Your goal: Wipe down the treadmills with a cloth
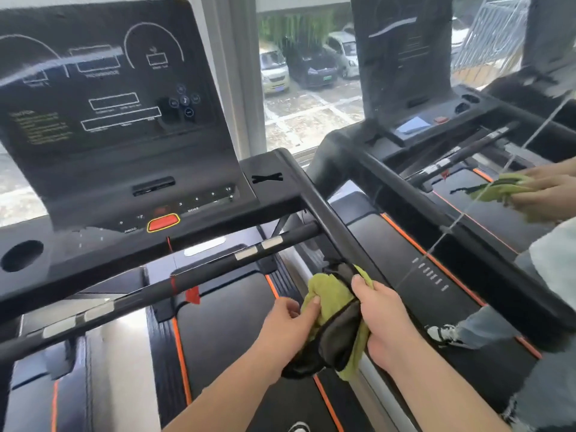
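Both forearms reach in from the bottom edge, and the two hands meet on a cloth (332, 296), yellow-green with a dark side, bunched around the lower end of the treadmill's (265, 198) right side handrail (324, 219). The left hand (290, 325) pinches the green folds between its thumb and curled fingers. The right hand (385, 319) is wrapped round the cloth from the other side, its thumb lying on top against the rail. A loose dark end of the cloth hangs below the hands, over the orange-edged belt (224, 322). Ahead, a crossbar (199, 272) with silver pads runs under the console (118, 120), which carries a red stop button (163, 222). Parked cars (299, 67) show through the window (311, 113) behind.
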Demonstrator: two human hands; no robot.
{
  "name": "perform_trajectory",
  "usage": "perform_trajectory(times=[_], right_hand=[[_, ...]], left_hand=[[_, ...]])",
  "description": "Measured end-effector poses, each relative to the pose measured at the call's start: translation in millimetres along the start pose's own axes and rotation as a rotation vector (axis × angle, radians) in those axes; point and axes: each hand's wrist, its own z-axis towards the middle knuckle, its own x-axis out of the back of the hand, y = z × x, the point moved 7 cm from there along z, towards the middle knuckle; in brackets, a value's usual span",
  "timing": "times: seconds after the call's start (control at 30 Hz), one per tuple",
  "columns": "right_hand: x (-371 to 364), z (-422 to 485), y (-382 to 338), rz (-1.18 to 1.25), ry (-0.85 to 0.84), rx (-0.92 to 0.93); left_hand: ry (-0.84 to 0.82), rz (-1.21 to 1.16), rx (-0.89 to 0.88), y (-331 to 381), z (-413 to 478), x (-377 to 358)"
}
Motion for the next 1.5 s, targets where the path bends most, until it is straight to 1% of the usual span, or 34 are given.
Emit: perform_trajectory(times=[0.07,0.1,0.13,0.27,0.33,0.4,0.43,0.47,0.53,0.57,0.67,0.77,0.83,0.87,0.97,1.0,1.07,1.17,1.23,1.3,1.43,1.47,1.5], right_hand=[[-7.7,-1.6,1.7,0.025,-0.038,-0.004],[-10.3,-3.7,3.5,0.053,-0.063,-0.007],[-11.6,-6.3,5.5,0.088,-0.093,-0.012],[9.2,-28.5,9.9,0.288,-0.196,-0.004],[35.1,-46.1,13.6,0.370,-0.200,0.008],[67.6,-67.4,18.9,0.395,-0.167,0.046],[86.4,-77.8,24.4,0.410,-0.127,0.052],[104.8,-89.2,31.3,0.435,-0.085,0.045],[142.0,-114.9,48.2,0.518,0.010,0.029],[161.7,-128.8,57.9,0.572,0.068,0.030],[216.0,-179.7,90.7,0.776,0.192,0.063],[270.5,-238.8,133.5,0.935,0.363,0.133],[301.9,-282.4,166.7,1.027,0.459,0.194],[314.4,-305.2,183.7,1.065,0.504,0.213],[346.8,-373.7,239.2,1.198,0.656,0.266],[355.5,-394.8,257.4,1.237,0.698,0.287],[369.0,-431.4,293.9,1.324,0.775,0.315],[388.3,-486.2,349.0,1.440,0.934,0.368],[396.3,-523.4,383.0,1.462,1.058,0.400],[398.5,-558.9,411.4,1.410,1.183,0.413],[395.7,-610.6,460.2,1.331,1.372,0.360],[393.4,-621.1,471.6,1.339,1.418,0.332],[390.9,-631.1,482.8,1.355,1.462,0.306]], left_hand=[[0.139,0.043,-0.166,12.4,-1.2,16.3],[0.160,0.029,-0.227,16.9,-2.5,20.6],[0.135,-0.014,-0.259,21.5,-4.8,20.9],[-0.150,-0.209,-0.319,29.0,-18.0,-5.2],[-0.317,-0.147,-0.373,33.3,-27.4,-27.6],[-0.477,0.000,-0.440,41.3,-44.2,-57.9],[-0.519,0.067,-0.494,47.3,-55.4,-74.5],[-0.515,0.117,-0.552,53.3,-66.1,-89.7],[-0.424,0.190,-0.658,64.4,-88.0,-115.5],[-0.422,0.226,-0.710,68.6,-102.8,-131.3],[-0.602,0.298,-0.781,59.3,-158.3,-192.3],[-0.605,0.349,-0.910,42.3,-222.7,-242.3],[-0.656,0.375,-0.935,23.2,-272.1,-276.0],[-0.720,0.386,-0.933,10.1,-296.5,-293.9],[-1.067,0.484,-0.911,-42.1,-380.5,-349.6],[-1.160,0.524,-0.929,-60.6,-408.3,-364.4],[-1.291,0.578,-1.015,-92.7,-459.9,-387.4],[-1.499,0.610,-1.097,-138.5,-532.4,-411.5],[-1.617,0.660,-1.110,-166.5,-571.8,-423.5],[-1.701,0.710,-1.069,-187.7,-603.4,-433.9],[-1.834,0.885,-0.785,-232.9,-642.8,-456.8],[-1.838,0.941,-0.743,-244.9,-648.5,-461.6],[-1.834,0.980,-0.744,-254.6,-655.2,-466.8]])
